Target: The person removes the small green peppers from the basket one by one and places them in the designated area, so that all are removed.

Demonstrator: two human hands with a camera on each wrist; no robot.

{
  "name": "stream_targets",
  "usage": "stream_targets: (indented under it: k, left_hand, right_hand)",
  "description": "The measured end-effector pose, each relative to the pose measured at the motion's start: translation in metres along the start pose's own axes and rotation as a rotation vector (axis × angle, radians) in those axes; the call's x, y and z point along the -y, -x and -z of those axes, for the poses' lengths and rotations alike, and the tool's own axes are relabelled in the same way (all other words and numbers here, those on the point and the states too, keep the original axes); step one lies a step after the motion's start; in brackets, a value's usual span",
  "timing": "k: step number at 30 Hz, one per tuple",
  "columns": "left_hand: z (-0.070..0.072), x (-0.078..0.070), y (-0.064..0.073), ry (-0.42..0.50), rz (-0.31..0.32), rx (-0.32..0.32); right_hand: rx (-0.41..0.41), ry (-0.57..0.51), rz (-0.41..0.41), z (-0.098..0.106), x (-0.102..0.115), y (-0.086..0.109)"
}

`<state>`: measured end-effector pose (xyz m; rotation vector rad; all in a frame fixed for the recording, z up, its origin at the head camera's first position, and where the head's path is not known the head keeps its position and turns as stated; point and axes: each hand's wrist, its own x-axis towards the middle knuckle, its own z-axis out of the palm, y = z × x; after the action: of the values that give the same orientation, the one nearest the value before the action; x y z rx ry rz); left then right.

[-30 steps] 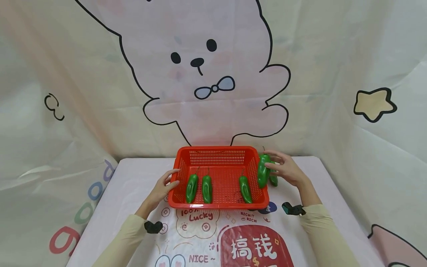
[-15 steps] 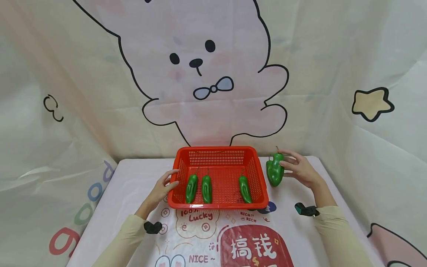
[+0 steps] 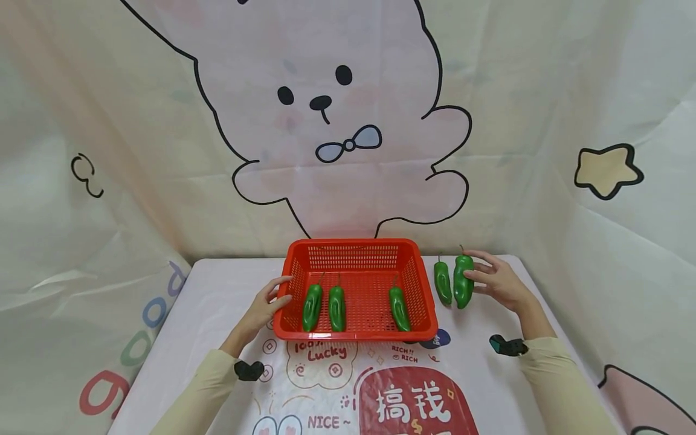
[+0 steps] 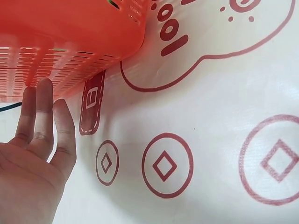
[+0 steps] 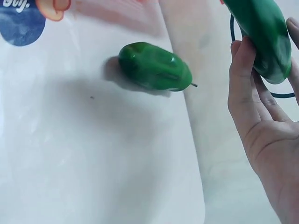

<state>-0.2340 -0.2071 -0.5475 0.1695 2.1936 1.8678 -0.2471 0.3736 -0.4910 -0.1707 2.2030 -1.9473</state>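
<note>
My right hand [image 3: 500, 283] pinches a green chili pepper [image 3: 464, 284] between thumb and fingers, stem upward, to the right of the basket. In the right wrist view this held pepper [image 5: 266, 39] appears raised at the upper right. Beside it another green chili pepper [image 3: 443, 283] lies on the table. A red plastic basket [image 3: 356, 336] holds three green chili peppers, two toward the left [image 3: 312, 308] and one toward the right [image 3: 399, 309]. My left hand [image 3: 263, 308] touches the basket's left rim. Fairly straight fingers [image 4: 44, 114] reach its slotted outer wall in the left wrist view.
A white table cover [image 3: 228, 284] with red and blue print lies under everything. Behind the basket rises a fabric backdrop [image 3: 505, 199] with a cartoon bear, and more fabric hangs at both sides.
My right hand has carried its pepper from over the basket's right rim rightward, past the lying pepper. That pepper now shows fully. The left hand and basket have stayed in place.
</note>
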Motion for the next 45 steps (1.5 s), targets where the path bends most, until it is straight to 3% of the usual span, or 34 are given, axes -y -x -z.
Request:
stream_targets:
  k: [6,17,24,28,37,45]
  left_hand:
    - [0.0,-0.001,0.0,-0.004,-0.028,0.004]
    - [0.0,-0.002,0.001,0.007,-0.025,0.01]
    - [-0.002,-0.012,0.005,0.004,-0.017,0.02]
    - [-0.001,-0.003,0.001,-0.005,-0.025,0.007]
    - [-0.001,-0.002,-0.001,-0.016,-0.015,-0.003]
    - [-0.001,0.0,-0.001,-0.016,-0.028,-0.005]
  right_hand:
    - [0.002,0.051,-0.021,0.003,-0.011,-0.001]
    - [0.007,0.227,-0.062,0.012,-0.03,-0.011]
    - [-0.042,0.241,-0.097,0.016,-0.05,-0.016]
    - [-0.072,0.254,-0.096,0.018,-0.059,-0.018]
    - [-0.104,0.317,-0.103,0.018,-0.06,-0.02]
    - [-0.143,0.259,-0.098,0.018,-0.067,-0.024]
